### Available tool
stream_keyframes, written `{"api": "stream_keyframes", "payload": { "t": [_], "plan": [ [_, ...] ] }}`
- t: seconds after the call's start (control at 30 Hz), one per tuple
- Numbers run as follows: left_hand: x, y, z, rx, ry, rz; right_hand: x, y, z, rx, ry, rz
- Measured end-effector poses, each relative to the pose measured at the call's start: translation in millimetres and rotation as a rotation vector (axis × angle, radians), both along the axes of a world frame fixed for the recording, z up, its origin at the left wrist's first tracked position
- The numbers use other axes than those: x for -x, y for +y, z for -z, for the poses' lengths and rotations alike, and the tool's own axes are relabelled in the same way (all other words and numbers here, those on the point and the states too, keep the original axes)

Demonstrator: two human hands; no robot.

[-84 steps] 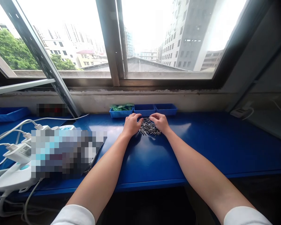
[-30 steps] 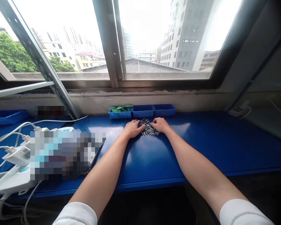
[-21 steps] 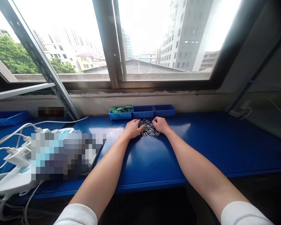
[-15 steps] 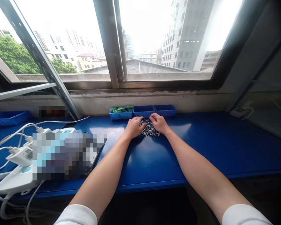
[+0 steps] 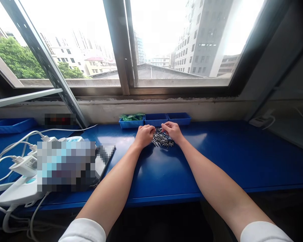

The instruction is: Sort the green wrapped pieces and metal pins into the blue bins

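A pile of small, thin black-and-silver metal pieces (image 5: 163,138) lies on the blue tabletop (image 5: 164,171) between my hands; their exact kind is too small to tell. At the pile's left edge is my left hand (image 5: 144,136), its fingers curled and the thumb drawn in against them. My right hand (image 5: 174,131) hovers over the right edge with thumb and forefinger pinched together. Whatever either hand holds is too small or hidden to make out. Just behind the hands stand a middle blue bin (image 5: 156,120) and a right blue bin (image 5: 179,118).
A left blue bin (image 5: 131,123) carries green plastic packets (image 5: 132,117). On the left side are a white power strip (image 5: 17,193) with plugs and cables, and a dark flat device (image 5: 106,163), partly blurred out. A blue tray (image 5: 17,126) sits farther left. The window (image 5: 179,40) is behind.
My left thumb, spread over the pile before, has closed in against the fingers. My right hand keeps its pinch with only a slight shift. The whole view has moved a little.
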State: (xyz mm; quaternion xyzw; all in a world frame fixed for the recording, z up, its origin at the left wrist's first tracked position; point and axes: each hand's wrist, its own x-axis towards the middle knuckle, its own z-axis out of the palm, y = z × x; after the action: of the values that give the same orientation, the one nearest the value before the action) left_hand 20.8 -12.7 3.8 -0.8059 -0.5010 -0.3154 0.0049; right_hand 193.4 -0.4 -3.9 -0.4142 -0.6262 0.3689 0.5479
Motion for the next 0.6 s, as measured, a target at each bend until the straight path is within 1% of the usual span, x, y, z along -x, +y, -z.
{"api": "stream_keyframes", "payload": {
  "t": [0.17, 0.27, 0.37, 0.47, 0.6],
  "plan": [
    [1.4, 2.4, 3.0, -0.015, -0.002, -0.011, -2.7, 0.7, 0.6, 0.034, 0.041, -0.016],
    [1.0, 4.2, 5.0, -0.02, -0.02, -0.034, -3.0, 0.5, 0.4, 0.037, 0.011, 0.028],
    [2.3, 7.4, 7.3, -0.009, -0.054, -0.11, -5.7, 2.3, 1.5, -0.003, -0.054, 0.139],
    [5.8, 11.8, 10.3, 0.014, -0.079, -0.184, -10.8, 5.7, 4.1, -0.039, -0.193, 0.273],
    [9.1, 16.1, 14.3, 0.046, -0.076, -0.23, -17.0, 10.1, 7.0, -0.072, -0.34, 0.396]
  ]
}}
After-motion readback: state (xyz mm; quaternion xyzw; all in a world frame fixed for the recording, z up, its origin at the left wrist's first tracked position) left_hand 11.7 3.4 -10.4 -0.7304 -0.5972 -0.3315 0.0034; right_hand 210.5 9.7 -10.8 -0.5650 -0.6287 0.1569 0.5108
